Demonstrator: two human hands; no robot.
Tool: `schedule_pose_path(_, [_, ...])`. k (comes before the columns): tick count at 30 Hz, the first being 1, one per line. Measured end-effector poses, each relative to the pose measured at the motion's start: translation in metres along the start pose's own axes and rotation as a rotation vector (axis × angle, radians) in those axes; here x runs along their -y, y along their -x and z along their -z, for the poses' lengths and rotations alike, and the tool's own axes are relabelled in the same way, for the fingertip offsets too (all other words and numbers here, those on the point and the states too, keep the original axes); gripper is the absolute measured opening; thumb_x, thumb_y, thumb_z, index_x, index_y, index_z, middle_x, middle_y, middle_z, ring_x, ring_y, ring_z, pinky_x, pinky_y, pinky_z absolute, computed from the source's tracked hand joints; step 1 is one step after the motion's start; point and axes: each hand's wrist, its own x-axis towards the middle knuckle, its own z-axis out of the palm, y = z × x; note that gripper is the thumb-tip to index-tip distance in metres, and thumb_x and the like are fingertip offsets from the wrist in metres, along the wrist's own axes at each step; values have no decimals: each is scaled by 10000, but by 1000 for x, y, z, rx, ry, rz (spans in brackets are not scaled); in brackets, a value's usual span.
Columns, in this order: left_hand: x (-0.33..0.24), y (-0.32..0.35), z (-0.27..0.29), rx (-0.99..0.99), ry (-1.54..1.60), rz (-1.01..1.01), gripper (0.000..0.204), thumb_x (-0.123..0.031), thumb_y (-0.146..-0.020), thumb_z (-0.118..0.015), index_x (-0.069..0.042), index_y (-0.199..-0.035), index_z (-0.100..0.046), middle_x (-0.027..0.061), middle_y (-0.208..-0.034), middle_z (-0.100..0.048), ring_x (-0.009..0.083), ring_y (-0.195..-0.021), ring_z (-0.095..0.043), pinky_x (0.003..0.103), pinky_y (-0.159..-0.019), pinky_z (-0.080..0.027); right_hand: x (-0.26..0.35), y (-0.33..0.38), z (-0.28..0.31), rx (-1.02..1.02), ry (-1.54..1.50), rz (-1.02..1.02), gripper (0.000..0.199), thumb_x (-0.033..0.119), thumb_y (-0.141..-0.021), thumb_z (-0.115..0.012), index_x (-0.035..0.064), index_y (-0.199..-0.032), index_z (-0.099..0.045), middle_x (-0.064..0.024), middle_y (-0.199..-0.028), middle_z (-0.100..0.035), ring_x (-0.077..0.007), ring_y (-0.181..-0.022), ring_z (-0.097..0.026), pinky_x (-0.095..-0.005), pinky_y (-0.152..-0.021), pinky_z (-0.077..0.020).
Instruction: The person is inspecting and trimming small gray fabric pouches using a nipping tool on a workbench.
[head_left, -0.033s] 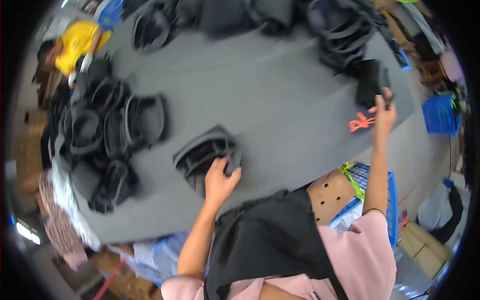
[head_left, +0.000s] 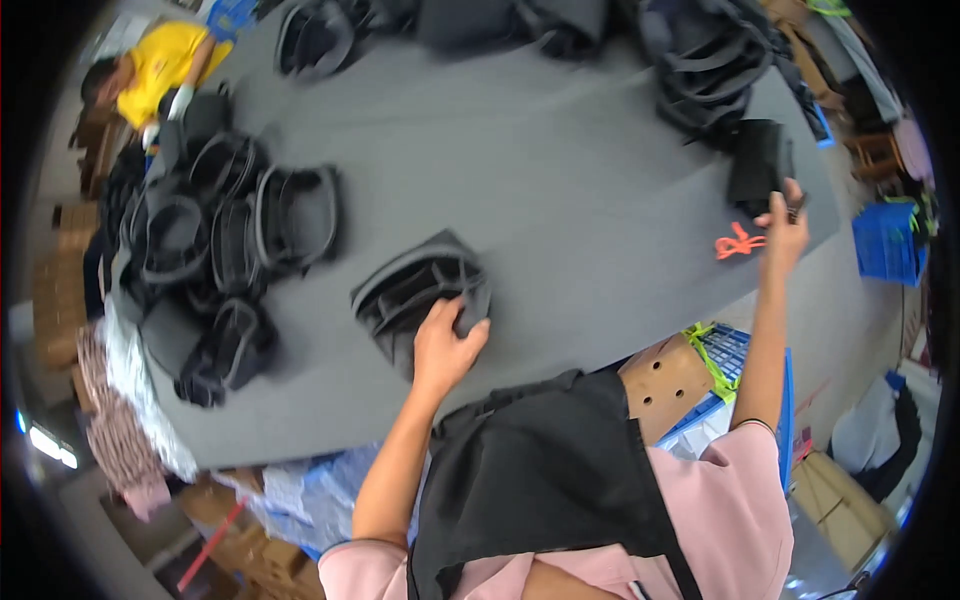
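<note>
My left hand (head_left: 447, 345) is closed on the near right rim of a black fabric bag (head_left: 420, 295), thumb on one side and fingers inside. The bag lies tilted on the grey table, with its mouth facing up and inner compartments showing. At the right edge of the table, my right hand (head_left: 785, 240) has its fingers bent around something small and dark, which I cannot make out. Just beyond those fingers is a black, box-like item (head_left: 757, 163). A bundled orange cord (head_left: 738, 242) lies beside the right hand, close to its fingers.
Several black bags (head_left: 235, 235) are heaped on the left of the grey table (head_left: 540, 210). More black bags (head_left: 705, 70) line its far side. A person in yellow (head_left: 165, 75) is at the far left. A blue crate (head_left: 888, 243) stands beyond the right edge.
The view has shifted slightly, so the table's things sit a little differently in it. The bag's mouth looks wider and its compartments show more plainly. Both hands keep their places.
</note>
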Motion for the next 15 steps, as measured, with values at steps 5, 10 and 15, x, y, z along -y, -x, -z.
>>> schedule_pose_path(5, [17,9,13,-28,128,98,491,-270,-700,-657,67,-1047,-572,108,-784,-508,207,-671,-495,313,-636,-422,15,17,-14,-176,-118,36,272,136,-882,-556,49,-1138,-579,-47,-881,-627,-43,-468,-444,-186,-443,-342])
schedule_pose_path(10, [33,24,10,-24,234,111,503,-260,-724,-665,80,-1080,-562,78,-802,-486,162,-686,-470,284,-628,-413,70,174,-69,587,55,-282,312,346,-884,-562,44,-927,-628,-39,-827,-632,-50,-499,-452,-224,-441,-376])
schedule_pose_path(15, [29,23,4,63,257,88,501,-286,-734,-676,79,-1062,-572,80,-825,-483,161,-696,-464,288,-630,-417,81,268,-134,1108,-386,-787,180,198,-860,-612,30,-840,-549,-22,-647,-568,-29,-382,-376,-191,-345,-283])
